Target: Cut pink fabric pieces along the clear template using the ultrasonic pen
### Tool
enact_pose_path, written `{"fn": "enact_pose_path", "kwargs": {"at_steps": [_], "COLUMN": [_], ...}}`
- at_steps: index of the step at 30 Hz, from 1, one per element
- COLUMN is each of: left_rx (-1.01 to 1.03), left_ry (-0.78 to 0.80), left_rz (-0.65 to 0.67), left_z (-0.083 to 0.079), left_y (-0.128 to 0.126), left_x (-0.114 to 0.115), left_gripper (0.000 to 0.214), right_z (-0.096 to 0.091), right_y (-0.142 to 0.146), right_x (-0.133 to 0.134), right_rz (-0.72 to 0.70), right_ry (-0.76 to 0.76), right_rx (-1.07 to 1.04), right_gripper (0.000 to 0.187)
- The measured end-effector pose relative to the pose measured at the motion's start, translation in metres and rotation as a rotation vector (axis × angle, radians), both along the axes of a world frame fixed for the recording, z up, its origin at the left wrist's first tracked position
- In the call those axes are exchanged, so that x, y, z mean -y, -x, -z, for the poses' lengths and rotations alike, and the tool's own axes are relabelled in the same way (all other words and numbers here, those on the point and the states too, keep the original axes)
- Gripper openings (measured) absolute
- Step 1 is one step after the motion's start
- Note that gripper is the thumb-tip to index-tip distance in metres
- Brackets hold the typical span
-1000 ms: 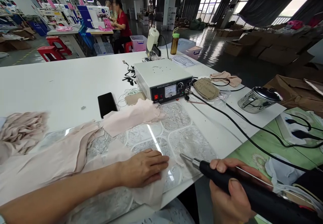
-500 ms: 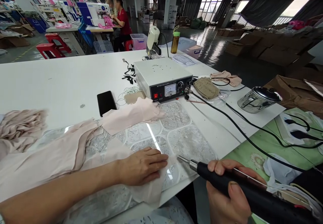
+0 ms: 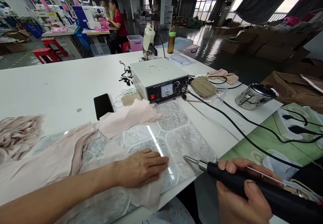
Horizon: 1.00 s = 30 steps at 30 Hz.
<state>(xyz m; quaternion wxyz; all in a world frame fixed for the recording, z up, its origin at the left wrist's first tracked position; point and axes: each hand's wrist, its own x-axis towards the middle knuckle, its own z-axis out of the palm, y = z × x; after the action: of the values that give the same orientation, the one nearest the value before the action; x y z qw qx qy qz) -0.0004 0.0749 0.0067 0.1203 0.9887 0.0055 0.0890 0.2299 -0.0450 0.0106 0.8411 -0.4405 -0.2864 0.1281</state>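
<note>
My left hand (image 3: 142, 167) lies flat, fingers together and stretched out, pressing a thin pale pink fabric piece (image 3: 118, 156) onto a scratched glass plate (image 3: 176, 139) at the table's near edge. My right hand (image 3: 239, 197) is wrapped round a black handheld cutting tool (image 3: 227, 178). Its metal tip (image 3: 188, 158) hovers just right of my left fingertips, over the glass. A black cable (image 3: 227, 119) runs from the tool to a white control box (image 3: 158, 79) with a dial.
More pink fabric lies at the left (image 3: 20, 136) and centre (image 3: 128, 116). A black phone (image 3: 102, 105), a steel pot (image 3: 254, 96), a brown bottle (image 3: 171, 42) and tan pieces (image 3: 204, 86) sit on the white table (image 3: 50, 82). A person in red (image 3: 118, 20) works at a far sewing machine.
The tool's tip shifted slightly left toward my left hand, then back right a little. My left hand stays flat on the fabric.
</note>
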Motion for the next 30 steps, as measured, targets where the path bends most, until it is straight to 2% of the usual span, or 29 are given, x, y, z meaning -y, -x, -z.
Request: {"fn": "enact_pose_path", "kwargs": {"at_steps": [3, 11, 16, 21, 30], "left_rx": [-0.005, -0.006, 0.014, 0.035, 0.087], "left_ry": [0.001, -0.008, -0.018, -0.010, -0.022], "left_rz": [0.029, 0.076, 0.095, 0.085, 0.087], "left_z": [-0.004, -0.004, 0.002, 0.008, 0.011], "left_y": [-0.005, -0.025, -0.022, -0.017, -0.016], "left_x": [-0.003, -0.010, -0.011, -0.011, -0.011], "left_gripper": [0.034, 0.035, 0.035, 0.035, 0.031], "right_z": [-0.011, -0.028, -0.032, -0.033, -0.030], "right_y": [-0.008, -0.018, -0.018, -0.019, -0.017], "right_x": [-0.004, -0.022, -0.026, -0.023, -0.020], "right_rz": [0.024, -0.218, -0.285, -0.386, -0.310], "right_ry": [-0.043, 0.125, 0.238, 0.229, 0.230], "right_rx": [-0.067, 0.133, 0.271, 0.328, 0.274], "right_gripper": [0.025, 0.015, 0.020, 0.033, 0.026]}}
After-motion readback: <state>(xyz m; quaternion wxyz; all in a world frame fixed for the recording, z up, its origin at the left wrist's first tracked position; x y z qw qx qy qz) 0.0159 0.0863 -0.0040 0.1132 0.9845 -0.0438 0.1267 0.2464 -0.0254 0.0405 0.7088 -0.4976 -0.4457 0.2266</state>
